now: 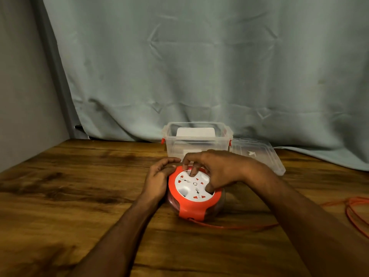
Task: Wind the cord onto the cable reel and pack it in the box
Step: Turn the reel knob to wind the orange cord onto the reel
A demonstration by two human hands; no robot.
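Your left hand [159, 176] is wrapped against the left side of the cable reel [194, 193], which sits flat on the wooden table [79, 186] just in front of the open clear box [196, 140]. Your right hand [217, 170] rests on top, fingertips [192, 172] pressed into the white face. The orange cord [239, 226] trails right across the table, with the lid [257, 154] lying beside the box.
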